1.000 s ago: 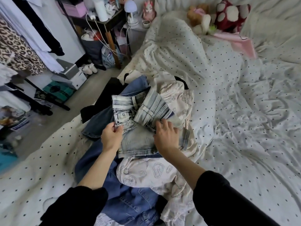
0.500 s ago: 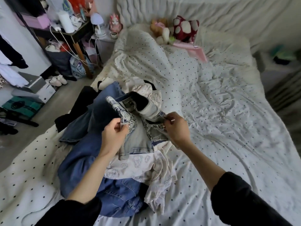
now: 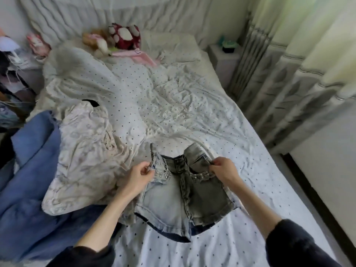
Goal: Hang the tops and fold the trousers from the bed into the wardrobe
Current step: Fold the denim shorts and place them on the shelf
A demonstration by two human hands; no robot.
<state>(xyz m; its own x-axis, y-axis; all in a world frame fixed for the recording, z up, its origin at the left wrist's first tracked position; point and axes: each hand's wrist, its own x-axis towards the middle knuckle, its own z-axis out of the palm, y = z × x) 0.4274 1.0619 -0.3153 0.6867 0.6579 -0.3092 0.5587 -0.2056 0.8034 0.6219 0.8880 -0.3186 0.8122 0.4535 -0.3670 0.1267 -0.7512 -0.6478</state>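
A pair of pale, washed denim shorts (image 3: 173, 199) with studded pockets hangs spread between my hands over the dotted bed sheet (image 3: 192, 116). My left hand (image 3: 138, 175) pinches the waistband's left corner. My right hand (image 3: 224, 170) pinches the right corner. The shorts' legs point toward me and their hems touch the sheet. Left of them lies a cream printed top (image 3: 84, 158), partly over blue jeans (image 3: 28, 182) at the bed's left edge.
Plush toys (image 3: 123, 36) and a pink item (image 3: 134, 54) lie by the headboard. A white bedside stand (image 3: 225, 56) and pale curtains (image 3: 308, 54) are on the right. A cluttered shelf (image 3: 11, 78) stands at far left.
My hands lifted the denim shorts off the clothes pile, carried them rightward and spread them open by the waistband. The view swung right, away from the clothes rack.
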